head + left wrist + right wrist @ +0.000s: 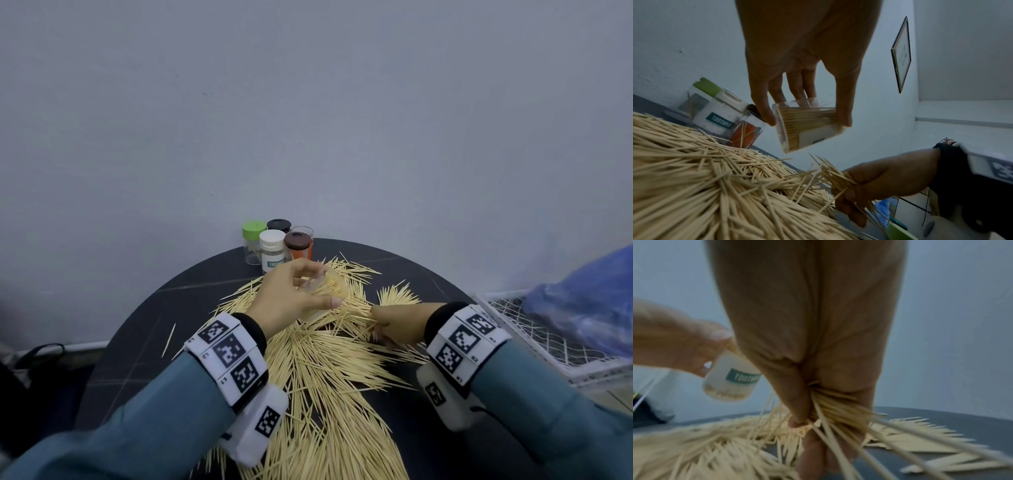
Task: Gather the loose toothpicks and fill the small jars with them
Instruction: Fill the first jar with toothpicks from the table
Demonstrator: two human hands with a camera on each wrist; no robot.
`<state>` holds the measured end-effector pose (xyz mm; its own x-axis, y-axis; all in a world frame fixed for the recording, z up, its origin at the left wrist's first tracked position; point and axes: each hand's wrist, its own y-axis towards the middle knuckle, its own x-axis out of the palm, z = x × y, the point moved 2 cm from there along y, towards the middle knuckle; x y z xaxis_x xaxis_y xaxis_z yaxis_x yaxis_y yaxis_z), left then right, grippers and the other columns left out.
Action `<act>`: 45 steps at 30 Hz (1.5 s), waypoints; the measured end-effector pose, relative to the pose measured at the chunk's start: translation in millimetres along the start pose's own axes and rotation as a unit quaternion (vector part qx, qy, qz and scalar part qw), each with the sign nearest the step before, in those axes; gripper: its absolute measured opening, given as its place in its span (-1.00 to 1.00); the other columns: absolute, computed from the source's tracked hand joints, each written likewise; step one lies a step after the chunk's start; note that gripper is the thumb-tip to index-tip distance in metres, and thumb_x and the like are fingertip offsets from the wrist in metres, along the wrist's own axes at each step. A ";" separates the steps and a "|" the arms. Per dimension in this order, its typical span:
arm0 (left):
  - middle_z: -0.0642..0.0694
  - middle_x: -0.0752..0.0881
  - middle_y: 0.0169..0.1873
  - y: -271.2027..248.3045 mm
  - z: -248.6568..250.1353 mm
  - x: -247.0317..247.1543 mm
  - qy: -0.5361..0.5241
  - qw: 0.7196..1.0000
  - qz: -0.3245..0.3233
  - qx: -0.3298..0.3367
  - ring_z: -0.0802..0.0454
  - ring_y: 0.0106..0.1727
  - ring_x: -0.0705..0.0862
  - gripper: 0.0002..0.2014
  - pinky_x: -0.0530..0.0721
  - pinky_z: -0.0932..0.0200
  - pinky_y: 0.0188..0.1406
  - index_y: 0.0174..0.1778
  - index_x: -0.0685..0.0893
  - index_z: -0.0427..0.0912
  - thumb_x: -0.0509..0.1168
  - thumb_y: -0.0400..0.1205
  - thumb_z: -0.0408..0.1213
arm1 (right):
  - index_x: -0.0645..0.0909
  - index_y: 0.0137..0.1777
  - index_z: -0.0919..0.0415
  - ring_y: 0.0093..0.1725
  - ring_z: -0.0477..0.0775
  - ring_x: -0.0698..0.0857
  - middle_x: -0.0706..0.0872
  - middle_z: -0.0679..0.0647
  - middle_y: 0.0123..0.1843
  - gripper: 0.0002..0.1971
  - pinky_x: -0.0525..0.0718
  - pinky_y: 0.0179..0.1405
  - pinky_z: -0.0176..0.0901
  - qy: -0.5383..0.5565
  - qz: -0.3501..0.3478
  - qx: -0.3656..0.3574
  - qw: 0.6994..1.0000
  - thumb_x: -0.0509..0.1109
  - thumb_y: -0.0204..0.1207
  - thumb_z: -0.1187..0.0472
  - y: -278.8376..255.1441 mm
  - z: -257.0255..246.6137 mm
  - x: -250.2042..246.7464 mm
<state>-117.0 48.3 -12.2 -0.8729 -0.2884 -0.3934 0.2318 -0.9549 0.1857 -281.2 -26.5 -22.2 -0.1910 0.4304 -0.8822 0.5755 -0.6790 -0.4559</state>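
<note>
Toothpicks (329,370) are lying heaped across the counter (137,335). Your left hand (291,298) is gripping a clear jar (807,126), part-filled and tipped sideways above the heap, likely so sticks slide in lengthwise. Your right hand (397,325) is pinching a bundle (834,177) just beside it, tips toward the jar. Capped jars (274,243) are standing behind.

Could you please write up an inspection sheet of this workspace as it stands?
Surface: dark round table, mostly under a pile of loose toothpicks.
Job's things: five small jars at the far edge: green-lidded, white-lidded, brown-lidded, black-lidded, one lidless.
Clutter: blue plastic bag on a white wire rack.
Hands: left hand holds a tilted clear jar, partly filled; right hand grips a toothpick bundle.
Cables: nothing seen.
Surroundings: grey wall, framed picture.
</note>
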 end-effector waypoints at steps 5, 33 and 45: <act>0.10 0.67 0.15 2.7 -2.9 -1.3 0.006 1.000 0.008 0.009 0.17 0.17 0.58 -0.43 0.41 0.51 -0.14 0.24 0.67 -0.03 0.61 0.29 -0.13 | 0.39 -0.07 0.29 -0.35 -0.09 0.42 0.46 0.01 -0.32 -0.84 0.44 -0.28 -0.29 0.065 -0.015 -0.026 0.997 -0.01 0.67 0.37 4.0 -2.6 -6.0; 0.02 0.62 0.10 1.4 -8.3 11.4 0.037 0.994 -0.105 -0.012 0.04 0.13 0.63 -0.22 0.67 0.09 0.09 0.22 0.51 0.00 0.54 0.16 0.30 | 0.35 -0.13 0.19 -0.48 -0.12 0.47 0.40 0.01 -0.39 -0.74 0.53 -0.32 -0.30 0.768 0.231 -0.289 0.523 -0.08 0.70 0.43 1.0 -25.1 -51.3; 0.12 0.53 0.17 -1.9 -2.1 15.7 -0.049 0.987 -0.154 -0.023 0.27 0.17 0.58 -0.35 0.62 0.26 0.23 0.36 0.19 -0.05 0.47 0.51 -0.19 | 0.53 -0.05 0.08 0.13 -0.02 0.70 0.81 0.02 -0.06 -0.75 0.54 0.27 -0.20 0.639 0.244 -0.264 0.680 0.02 0.72 0.26 5.4 -50.6 -21.3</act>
<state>-130.3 45.5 -20.6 -0.9417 0.0225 -0.3358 -0.0342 -0.9990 0.0289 -233.8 -9.2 0.1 0.7780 0.6250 0.0642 0.5920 -0.7634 0.2584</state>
